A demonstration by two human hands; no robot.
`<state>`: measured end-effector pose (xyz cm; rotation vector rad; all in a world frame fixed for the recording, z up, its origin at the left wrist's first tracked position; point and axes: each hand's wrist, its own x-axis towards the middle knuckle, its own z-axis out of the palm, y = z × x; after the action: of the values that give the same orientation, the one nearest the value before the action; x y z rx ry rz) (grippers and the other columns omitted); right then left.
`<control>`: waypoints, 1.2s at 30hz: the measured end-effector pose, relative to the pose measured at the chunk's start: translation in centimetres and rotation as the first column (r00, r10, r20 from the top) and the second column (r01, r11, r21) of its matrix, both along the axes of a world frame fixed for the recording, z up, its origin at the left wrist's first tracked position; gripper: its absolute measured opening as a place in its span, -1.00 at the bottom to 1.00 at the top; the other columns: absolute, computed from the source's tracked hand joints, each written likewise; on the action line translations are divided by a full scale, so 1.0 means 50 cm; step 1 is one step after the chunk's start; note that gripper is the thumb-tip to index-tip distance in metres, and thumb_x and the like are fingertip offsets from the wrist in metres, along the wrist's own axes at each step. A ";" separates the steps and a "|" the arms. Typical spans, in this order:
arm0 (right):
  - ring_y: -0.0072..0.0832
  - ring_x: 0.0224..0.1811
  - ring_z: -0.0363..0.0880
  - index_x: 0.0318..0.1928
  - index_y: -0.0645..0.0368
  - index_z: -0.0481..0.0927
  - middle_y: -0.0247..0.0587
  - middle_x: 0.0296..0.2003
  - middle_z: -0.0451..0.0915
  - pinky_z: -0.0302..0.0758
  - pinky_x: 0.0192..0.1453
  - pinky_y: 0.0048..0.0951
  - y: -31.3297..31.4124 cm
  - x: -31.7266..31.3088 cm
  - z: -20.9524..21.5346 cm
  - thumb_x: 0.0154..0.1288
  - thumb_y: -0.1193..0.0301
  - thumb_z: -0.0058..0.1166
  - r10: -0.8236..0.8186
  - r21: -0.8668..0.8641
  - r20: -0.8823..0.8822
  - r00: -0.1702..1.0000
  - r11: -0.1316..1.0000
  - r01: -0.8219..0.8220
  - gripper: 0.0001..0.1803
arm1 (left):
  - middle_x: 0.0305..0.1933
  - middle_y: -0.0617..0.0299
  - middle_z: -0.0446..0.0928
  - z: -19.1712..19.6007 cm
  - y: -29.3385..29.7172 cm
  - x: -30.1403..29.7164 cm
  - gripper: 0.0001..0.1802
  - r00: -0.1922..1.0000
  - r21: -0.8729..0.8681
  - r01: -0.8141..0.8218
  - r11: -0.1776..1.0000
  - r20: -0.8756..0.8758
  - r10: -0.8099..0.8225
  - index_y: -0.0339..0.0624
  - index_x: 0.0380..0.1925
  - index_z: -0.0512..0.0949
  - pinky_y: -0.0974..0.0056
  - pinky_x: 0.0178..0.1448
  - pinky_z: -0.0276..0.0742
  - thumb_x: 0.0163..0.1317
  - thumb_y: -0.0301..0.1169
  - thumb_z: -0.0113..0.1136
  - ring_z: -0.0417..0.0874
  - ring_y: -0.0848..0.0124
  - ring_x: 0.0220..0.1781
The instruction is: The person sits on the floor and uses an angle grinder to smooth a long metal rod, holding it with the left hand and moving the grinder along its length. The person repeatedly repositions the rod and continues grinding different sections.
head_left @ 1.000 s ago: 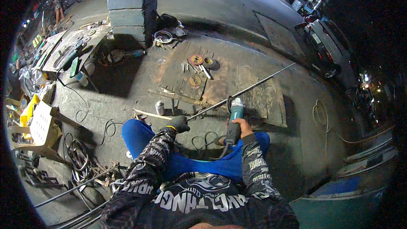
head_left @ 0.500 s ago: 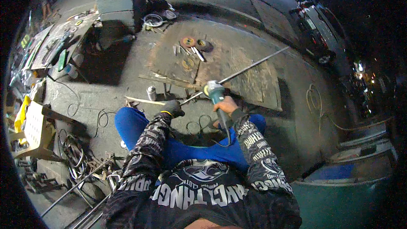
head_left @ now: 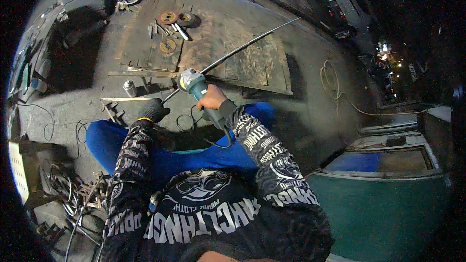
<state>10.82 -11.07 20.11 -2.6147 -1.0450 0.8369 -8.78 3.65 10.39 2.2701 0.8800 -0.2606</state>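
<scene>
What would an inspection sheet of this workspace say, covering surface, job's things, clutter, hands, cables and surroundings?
Surface: worn wooden board, stained and scuffed.
Job's things: metal rod crosses over the board; grinder has its head at the rod, disc contact unclear.
Clutter: red disc, brown disc and small metal pieces on the board; spray can upright beside it.
Hands: left hand, gloved, grips the rod's near end; right hand, ungloved, grips the grinder.
Cables: dark cord hangs from the grinder; pale cord or hose loops on the ground at right.
Surroundings: dim; vehicle at upper right, plastic chair at left.
</scene>
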 end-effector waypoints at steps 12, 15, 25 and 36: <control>-0.09 -0.07 0.58 -0.12 0.50 0.49 0.18 -0.15 0.57 0.52 -0.02 -0.25 0.029 0.242 0.017 -0.45 0.28 0.44 -0.153 -0.106 -0.045 0.987 0.983 0.147 -0.21 | -0.21 -0.20 0.58 0.010 0.004 0.060 -0.42 0.957 -0.018 -0.272 0.962 -0.112 0.268 -0.25 -0.29 0.62 -0.09 0.00 0.47 0.19 0.11 0.00 0.59 -0.14 -0.12; -0.16 -0.17 0.62 -0.25 0.50 0.54 0.14 -0.26 0.61 0.54 -0.08 -0.27 0.034 0.342 0.007 -0.48 0.28 0.45 -0.190 -0.120 0.034 0.981 0.974 0.193 -0.30 | -0.28 -0.15 0.59 0.016 0.005 0.060 -0.48 0.963 0.034 -0.262 0.965 -0.055 0.263 -0.22 -0.38 0.59 -0.10 -0.10 0.46 0.21 0.07 0.01 0.58 -0.15 -0.19; -0.07 -0.03 0.55 -0.18 -0.03 0.68 0.11 -0.13 0.60 0.45 0.09 -0.24 0.007 0.776 -0.083 -0.13 0.04 0.22 0.471 -0.368 0.199 0.859 0.848 -0.380 -0.53 | -0.37 -0.12 0.59 0.025 0.010 0.081 -0.58 0.950 0.028 -0.306 0.951 -0.050 0.308 -0.17 -0.36 0.58 -0.12 -0.17 0.48 0.20 0.01 0.09 0.60 -0.12 -0.24; -0.08 0.04 0.55 -0.13 -0.18 0.68 0.07 -0.03 0.58 0.33 0.21 -0.13 0.063 0.911 -0.004 0.01 0.07 0.14 0.511 -0.555 0.165 0.843 0.755 -0.349 -0.63 | -0.35 -0.08 0.59 0.088 -0.008 0.074 -0.53 0.948 0.078 -0.281 0.956 -0.133 0.290 -0.12 -0.35 0.61 -0.08 -0.17 0.51 0.23 0.08 0.03 0.63 -0.05 -0.24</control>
<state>56.37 -7.94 19.89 -3.0571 -1.8012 0.9119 -5.10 3.24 14.78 2.1608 1.2926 -0.2714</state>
